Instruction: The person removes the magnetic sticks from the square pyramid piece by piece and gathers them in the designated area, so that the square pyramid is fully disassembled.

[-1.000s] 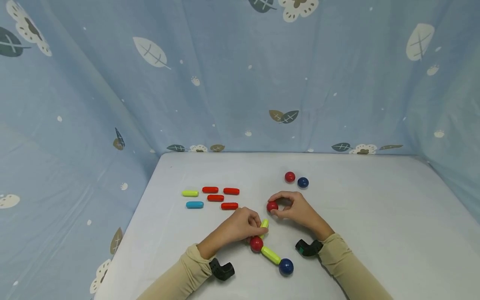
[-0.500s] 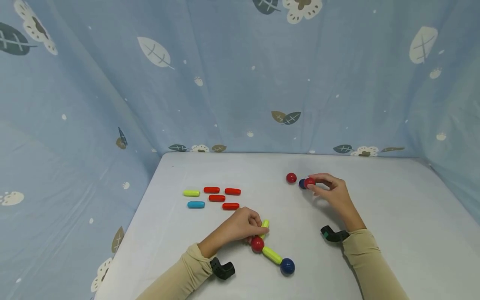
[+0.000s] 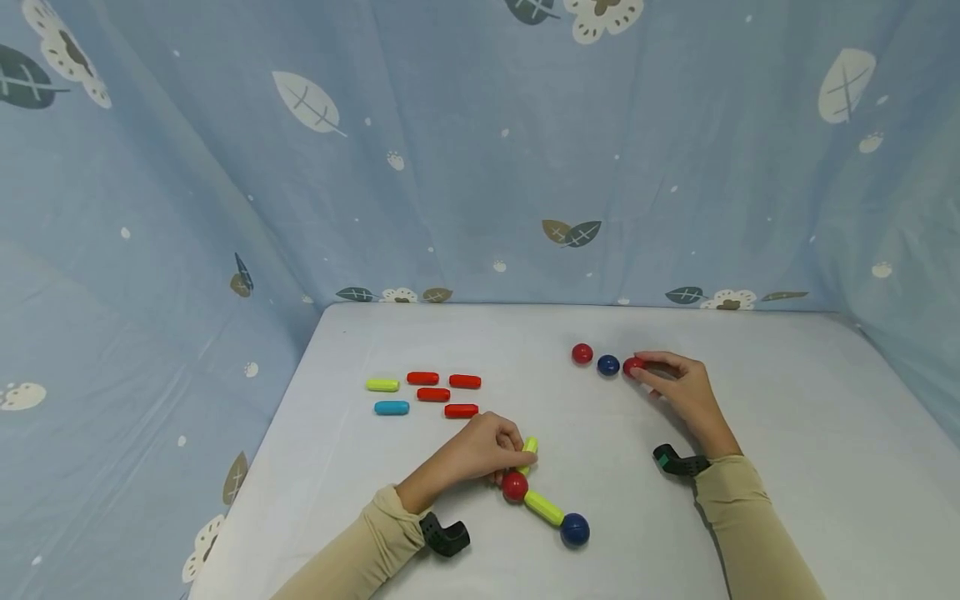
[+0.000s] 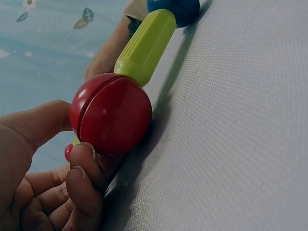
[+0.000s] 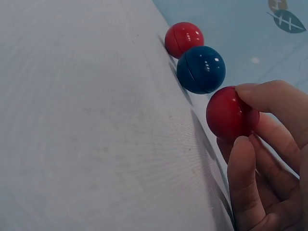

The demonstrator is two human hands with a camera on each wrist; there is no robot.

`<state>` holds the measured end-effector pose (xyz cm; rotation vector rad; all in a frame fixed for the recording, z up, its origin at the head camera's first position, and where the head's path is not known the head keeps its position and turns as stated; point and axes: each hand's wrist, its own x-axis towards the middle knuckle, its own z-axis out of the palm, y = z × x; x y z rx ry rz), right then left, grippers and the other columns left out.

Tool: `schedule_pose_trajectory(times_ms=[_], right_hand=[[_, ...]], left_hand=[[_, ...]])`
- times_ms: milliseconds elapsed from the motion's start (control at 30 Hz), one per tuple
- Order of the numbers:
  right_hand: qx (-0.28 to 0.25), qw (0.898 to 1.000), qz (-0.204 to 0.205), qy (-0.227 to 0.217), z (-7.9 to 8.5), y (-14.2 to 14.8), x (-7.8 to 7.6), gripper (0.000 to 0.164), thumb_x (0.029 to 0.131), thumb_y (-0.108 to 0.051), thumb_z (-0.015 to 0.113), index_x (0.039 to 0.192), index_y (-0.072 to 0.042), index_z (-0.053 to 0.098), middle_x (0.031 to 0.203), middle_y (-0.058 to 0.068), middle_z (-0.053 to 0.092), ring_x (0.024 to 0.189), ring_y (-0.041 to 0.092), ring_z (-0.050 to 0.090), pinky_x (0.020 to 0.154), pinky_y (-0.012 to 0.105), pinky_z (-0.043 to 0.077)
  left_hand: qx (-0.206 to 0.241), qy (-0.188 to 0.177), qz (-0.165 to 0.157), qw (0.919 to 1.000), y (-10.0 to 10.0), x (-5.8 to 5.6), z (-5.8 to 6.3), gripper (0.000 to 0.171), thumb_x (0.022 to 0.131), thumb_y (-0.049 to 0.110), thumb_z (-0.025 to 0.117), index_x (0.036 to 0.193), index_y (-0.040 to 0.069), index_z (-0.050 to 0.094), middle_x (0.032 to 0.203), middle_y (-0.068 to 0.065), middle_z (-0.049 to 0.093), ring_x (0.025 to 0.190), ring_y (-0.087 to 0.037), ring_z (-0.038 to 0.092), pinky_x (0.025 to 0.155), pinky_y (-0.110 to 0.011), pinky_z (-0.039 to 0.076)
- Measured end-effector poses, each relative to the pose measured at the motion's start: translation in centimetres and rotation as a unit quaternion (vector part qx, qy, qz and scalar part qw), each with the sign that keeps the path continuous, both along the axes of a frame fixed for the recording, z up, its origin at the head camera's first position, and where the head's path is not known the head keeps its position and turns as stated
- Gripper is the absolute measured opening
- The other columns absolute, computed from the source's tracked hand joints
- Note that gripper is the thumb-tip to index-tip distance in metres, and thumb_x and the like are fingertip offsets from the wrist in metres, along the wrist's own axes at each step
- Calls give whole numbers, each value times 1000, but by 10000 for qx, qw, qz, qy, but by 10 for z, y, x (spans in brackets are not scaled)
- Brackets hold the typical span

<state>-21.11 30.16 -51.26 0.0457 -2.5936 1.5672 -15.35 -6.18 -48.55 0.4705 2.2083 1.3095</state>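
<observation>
At the right back of the table my right hand (image 3: 686, 392) pinches a red ball (image 5: 230, 113) between thumb and fingers. A dark blue ball (image 3: 608, 365) and another red ball (image 3: 582, 353) stand in a row to its left. Near the front, my left hand (image 3: 480, 450) pinches a yellow-green rod (image 3: 530, 447) beside a red ball (image 4: 115, 114). From that ball a second yellow-green rod (image 3: 543, 508) runs to a dark blue ball (image 3: 575, 530), all joined in a chain. The left fingers partly hide the first rod.
Several red rods (image 3: 433, 395), a yellow-green rod (image 3: 382, 385) and a light blue rod (image 3: 392, 407) lie at the left of the white table (image 3: 795, 433). A blue patterned cloth (image 3: 465, 167) hangs behind the back edge.
My right hand has carried its red ball from beside the left hand to the back right, past the blue ball. The left hand and the chain have stayed in place.
</observation>
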Motion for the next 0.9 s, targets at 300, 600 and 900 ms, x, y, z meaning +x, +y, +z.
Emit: schedule_pose_trajectory(times_ms=[300,600,900], right_hand=[[170,9997,25,-151,-1,0,-1,45,94,-34,77,129,-7,70,127,8,67,99,-12,59,69,21,59],[-274,9995,-117,134,2,-2,1,45,97,-29,75,133,-5,66,131,10,67,109,-10,58,67,22,59],[-696,9928,263,937,19,-29,4,35,95,-12,75,126,3,68,117,12,73,98,-2,65,59,23,56]], left_hand=[[-1,-53,5,10000,0,1,2,19,90,25,80,79,14,71,53,3,57,42,-7,51,45,-18,42],[183,644,-54,9977,0,0,3,15,88,25,82,83,17,71,70,9,66,58,-3,56,55,-18,47],[291,1999,-51,9794,-1,0,15,16,88,15,82,102,19,74,93,7,74,82,-1,65,76,-19,56]])
